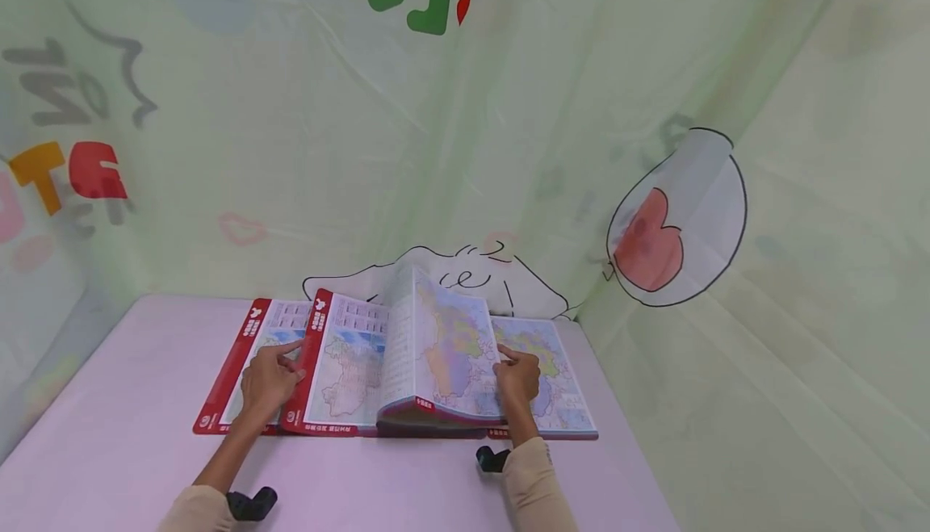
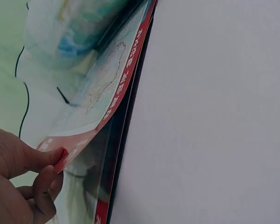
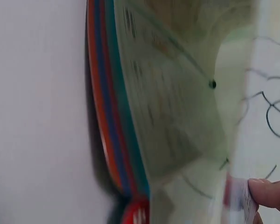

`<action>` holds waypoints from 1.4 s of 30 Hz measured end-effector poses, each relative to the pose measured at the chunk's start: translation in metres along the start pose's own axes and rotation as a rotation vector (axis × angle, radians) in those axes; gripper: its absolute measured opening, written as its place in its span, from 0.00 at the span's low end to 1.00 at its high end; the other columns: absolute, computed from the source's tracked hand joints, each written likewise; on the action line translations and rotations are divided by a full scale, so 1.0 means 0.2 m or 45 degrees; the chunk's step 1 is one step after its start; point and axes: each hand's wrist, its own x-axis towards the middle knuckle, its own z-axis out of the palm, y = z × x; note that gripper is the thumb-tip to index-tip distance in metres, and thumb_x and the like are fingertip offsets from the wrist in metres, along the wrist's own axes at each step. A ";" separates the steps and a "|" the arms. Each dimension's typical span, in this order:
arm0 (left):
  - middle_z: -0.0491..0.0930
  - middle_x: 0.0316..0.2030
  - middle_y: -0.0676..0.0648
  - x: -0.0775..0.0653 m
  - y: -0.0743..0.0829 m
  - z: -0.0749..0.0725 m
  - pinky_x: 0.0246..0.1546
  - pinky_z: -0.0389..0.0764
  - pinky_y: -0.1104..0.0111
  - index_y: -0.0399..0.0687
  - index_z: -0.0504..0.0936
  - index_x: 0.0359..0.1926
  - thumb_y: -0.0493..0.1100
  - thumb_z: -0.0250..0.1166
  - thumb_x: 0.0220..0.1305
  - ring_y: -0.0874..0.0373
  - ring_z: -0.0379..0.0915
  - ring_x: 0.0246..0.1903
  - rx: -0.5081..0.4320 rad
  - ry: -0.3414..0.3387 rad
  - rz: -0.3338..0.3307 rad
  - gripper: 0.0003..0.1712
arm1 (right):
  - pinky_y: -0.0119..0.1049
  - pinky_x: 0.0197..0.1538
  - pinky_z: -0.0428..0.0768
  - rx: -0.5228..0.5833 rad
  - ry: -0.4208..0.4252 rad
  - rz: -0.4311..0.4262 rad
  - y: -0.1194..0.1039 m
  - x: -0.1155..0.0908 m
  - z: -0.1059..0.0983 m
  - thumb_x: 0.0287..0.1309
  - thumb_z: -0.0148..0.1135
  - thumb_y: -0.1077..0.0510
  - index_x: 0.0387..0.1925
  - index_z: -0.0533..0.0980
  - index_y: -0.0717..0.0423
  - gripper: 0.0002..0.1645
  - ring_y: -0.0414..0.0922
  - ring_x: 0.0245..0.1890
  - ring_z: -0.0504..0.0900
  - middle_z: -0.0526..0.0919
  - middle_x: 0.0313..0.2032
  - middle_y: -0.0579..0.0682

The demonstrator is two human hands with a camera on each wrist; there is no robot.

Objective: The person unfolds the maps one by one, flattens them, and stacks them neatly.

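Note:
An open map book with glossy pages lies before me. My left hand [image 1: 267, 379] pinches the red left border of a map page [image 1: 347, 383] between thumb and finger. In the left wrist view this page [image 2: 105, 77] bends up at the held corner. Another red-bordered page [image 1: 231, 370] lies flat underneath, shifted left. My right hand [image 1: 518, 376] pinches the right edge of a raised page [image 1: 454, 346] with a coloured map, which bows upward from the middle. Beneath it at the right shows a flat map page [image 1: 570, 403]. In the right wrist view, several layered page edges [image 3: 105, 93] curve together.
The book lies on a pale pinkish table [image 1: 378, 483]. A light green curtain [image 1: 349, 112] with printed letters and drawings hangs behind and at both sides, close to the book's far edge. Black devices [image 1: 252, 504] are worn at both wrists.

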 end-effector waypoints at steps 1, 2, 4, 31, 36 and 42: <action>0.89 0.38 0.32 0.00 -0.01 -0.02 0.26 0.81 0.64 0.34 0.78 0.72 0.34 0.74 0.66 0.45 0.85 0.29 0.003 0.002 -0.007 0.34 | 0.36 0.22 0.62 -0.009 0.012 0.005 0.00 0.01 -0.02 0.59 0.70 0.72 0.53 0.91 0.55 0.22 0.51 0.24 0.85 0.93 0.38 0.63; 0.89 0.38 0.31 0.00 -0.02 -0.04 0.27 0.81 0.64 0.34 0.78 0.72 0.34 0.74 0.66 0.45 0.85 0.30 0.011 0.005 -0.016 0.34 | 0.36 0.22 0.63 -0.011 0.023 0.004 0.01 0.02 -0.04 0.58 0.69 0.73 0.53 0.91 0.56 0.22 0.51 0.24 0.85 0.93 0.38 0.64; 0.89 0.40 0.30 -0.01 -0.05 -0.08 0.28 0.82 0.63 0.34 0.76 0.73 0.34 0.73 0.67 0.43 0.85 0.32 0.038 0.013 -0.038 0.34 | 0.35 0.22 0.64 -0.040 0.043 0.020 0.02 0.05 -0.07 0.57 0.67 0.72 0.53 0.91 0.56 0.24 0.51 0.23 0.84 0.93 0.38 0.65; 0.88 0.47 0.22 0.06 -0.32 -0.40 0.38 0.79 0.49 0.25 0.81 0.64 0.38 0.73 0.65 0.28 0.86 0.41 0.291 0.168 -0.094 0.30 | 0.53 0.28 0.75 -0.303 0.422 -0.112 0.40 0.37 -0.37 0.51 0.55 0.72 0.49 0.91 0.61 0.27 0.72 0.41 0.87 0.91 0.45 0.69; 0.87 0.49 0.21 0.06 -0.31 -0.42 0.41 0.78 0.47 0.25 0.81 0.63 0.38 0.72 0.66 0.27 0.86 0.43 0.279 0.159 -0.139 0.29 | 0.56 0.32 0.76 -0.298 0.369 -0.068 0.41 0.35 -0.42 0.53 0.55 0.70 0.49 0.90 0.62 0.25 0.73 0.44 0.87 0.90 0.48 0.70; 0.87 0.48 0.22 0.04 -0.30 -0.43 0.41 0.78 0.47 0.25 0.82 0.62 0.38 0.71 0.66 0.28 0.86 0.42 0.282 0.190 -0.154 0.27 | 0.60 0.41 0.79 -0.305 0.275 0.015 0.43 0.36 -0.43 0.55 0.54 0.68 0.52 0.89 0.62 0.26 0.73 0.48 0.87 0.89 0.53 0.72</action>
